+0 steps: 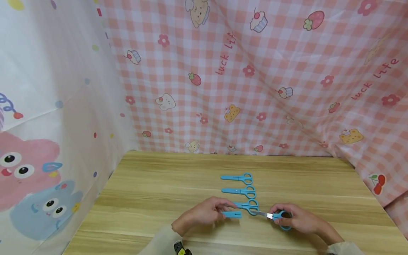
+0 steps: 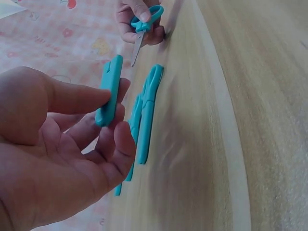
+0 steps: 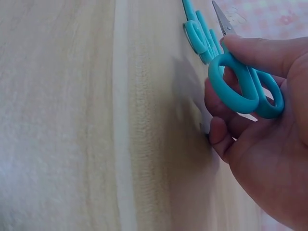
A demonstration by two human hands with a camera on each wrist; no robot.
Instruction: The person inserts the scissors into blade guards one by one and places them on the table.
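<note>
My left hand [image 1: 207, 212] pinches a blue scissors sheath [image 2: 109, 91] between thumb and fingers, its slotted end toward the right. In my right hand [image 1: 298, 217] is a pair of scissors [image 3: 236, 89] with blue handles, gripped at the handles. Their bare metal blades [image 1: 262, 214] are together and point left toward the sheath, apart from it. Beyond the hands, three sheathed blue scissors lie in a column on the table: the far pair [image 1: 236, 177], the middle pair [image 1: 237, 191] and the near pair [image 1: 250, 205]. The left fingers partly hide the near pair.
The wooden table [image 1: 143, 184] spreads out under both hands. A pink checked cloth [image 1: 210, 95] hangs behind its far edge, and a white patterned cloth [image 1: 76, 134] hangs along the left side. A dark band with a yellow part [image 1: 181, 249] is on the left wrist.
</note>
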